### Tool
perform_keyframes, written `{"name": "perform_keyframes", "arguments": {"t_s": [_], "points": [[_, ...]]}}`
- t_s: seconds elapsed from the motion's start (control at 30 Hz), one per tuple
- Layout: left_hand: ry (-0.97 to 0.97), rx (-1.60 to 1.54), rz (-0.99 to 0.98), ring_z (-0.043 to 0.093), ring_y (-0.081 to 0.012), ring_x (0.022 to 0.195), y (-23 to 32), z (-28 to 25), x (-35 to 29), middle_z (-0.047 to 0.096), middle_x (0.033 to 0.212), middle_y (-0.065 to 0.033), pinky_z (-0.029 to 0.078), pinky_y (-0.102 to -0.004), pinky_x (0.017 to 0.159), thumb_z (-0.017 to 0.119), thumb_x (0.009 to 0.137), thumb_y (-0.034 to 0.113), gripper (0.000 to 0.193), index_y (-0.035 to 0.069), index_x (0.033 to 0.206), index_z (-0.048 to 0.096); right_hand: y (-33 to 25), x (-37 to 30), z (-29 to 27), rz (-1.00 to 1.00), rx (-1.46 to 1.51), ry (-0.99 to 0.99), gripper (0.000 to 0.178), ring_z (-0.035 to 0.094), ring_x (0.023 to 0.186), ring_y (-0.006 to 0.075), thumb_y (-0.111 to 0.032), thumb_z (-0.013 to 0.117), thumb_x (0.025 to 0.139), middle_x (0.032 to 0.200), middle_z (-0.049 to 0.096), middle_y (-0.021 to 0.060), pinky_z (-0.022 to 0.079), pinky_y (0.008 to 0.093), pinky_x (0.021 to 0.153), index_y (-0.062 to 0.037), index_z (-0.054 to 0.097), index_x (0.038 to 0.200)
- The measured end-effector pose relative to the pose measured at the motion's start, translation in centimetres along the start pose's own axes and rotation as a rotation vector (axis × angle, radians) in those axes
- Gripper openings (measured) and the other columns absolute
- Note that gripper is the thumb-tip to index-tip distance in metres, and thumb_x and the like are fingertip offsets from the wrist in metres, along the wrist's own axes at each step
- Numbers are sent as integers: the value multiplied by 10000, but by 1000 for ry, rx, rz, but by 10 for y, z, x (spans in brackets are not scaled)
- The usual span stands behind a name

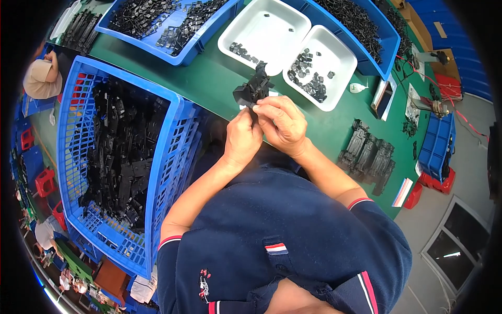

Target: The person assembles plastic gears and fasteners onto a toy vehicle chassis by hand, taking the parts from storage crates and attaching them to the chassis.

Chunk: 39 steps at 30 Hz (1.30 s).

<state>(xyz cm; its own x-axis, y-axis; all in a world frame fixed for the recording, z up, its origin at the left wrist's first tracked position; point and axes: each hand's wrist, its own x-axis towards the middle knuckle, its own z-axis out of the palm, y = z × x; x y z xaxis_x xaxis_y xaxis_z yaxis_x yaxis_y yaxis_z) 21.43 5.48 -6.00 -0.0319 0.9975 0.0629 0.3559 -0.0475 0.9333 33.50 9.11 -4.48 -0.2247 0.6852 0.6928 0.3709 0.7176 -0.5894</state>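
Both my hands meet in front of me at the edge of the green table (209,89). Between them is a black plastic part (255,88) of irregular shape, its upper end pointing away from me. My left hand (242,137) is closed round its lower end. My right hand (283,121) pinches at the same part from the right, fingertips against its near end; whether a smaller piece sits in that pinch is hidden. Just beyond lie two white trays, the left tray (256,23) and the right tray (342,63), each with small black pieces.
At left stands a blue crate (175,112) full of black parts. Blue bins (196,39) of small black pieces line the far side. Several finished-looking black parts (366,154) lie in a row at right, near a small white bottle (357,88). A person (43,78) sits far left.
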Motion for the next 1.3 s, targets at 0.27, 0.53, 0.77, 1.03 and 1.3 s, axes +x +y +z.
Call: {"name": "perform_keyframes", "arguments": {"t_s": [0.27,0.53,0.77,1.03,1.3], "points": [[20,60,30,595,-425,751,-5,2,-3,599,809,-212,495,-442,634,534,815,23,64,-16,865,543,-1,-1,1,-13,1,11,285,624,697,235,111,671,648,860,640,105,508,297,599,-28,651,896],[29,56,37,596,-431,755,-8,4,-2,603,802,-232,498,-443,635,535,816,23,75,-18,878,544,2,-1,5,-35,1,30,299,621,700,248,80,693,630,867,626,106,512,313,604,-31,648,904],[7,-26,-24,602,-417,718,-6,3,-1,605,794,-226,495,-407,627,550,813,32,76,-33,853,547,1,4,5,2,-24,-1,287,629,711,244,73,693,658,876,639,97,515,305,619,-37,651,921],[-111,-464,-245,639,-146,839,-8,2,4,685,937,-80,496,-301,738,583,893,125,220,-18,1060,604,-11,1,-9,363,73,24,315,650,748,191,40,700,718,918,641,131,534,285,667,-4,632,1023],[-243,-979,-608,626,-130,788,5,-2,14,646,969,-70,525,-276,711,571,928,158,212,10,1079,573,-18,-14,-52,683,11,-205,570,585,992,231,-206,784,715,1122,554,151,487,342,851,16,538,1179]]}}
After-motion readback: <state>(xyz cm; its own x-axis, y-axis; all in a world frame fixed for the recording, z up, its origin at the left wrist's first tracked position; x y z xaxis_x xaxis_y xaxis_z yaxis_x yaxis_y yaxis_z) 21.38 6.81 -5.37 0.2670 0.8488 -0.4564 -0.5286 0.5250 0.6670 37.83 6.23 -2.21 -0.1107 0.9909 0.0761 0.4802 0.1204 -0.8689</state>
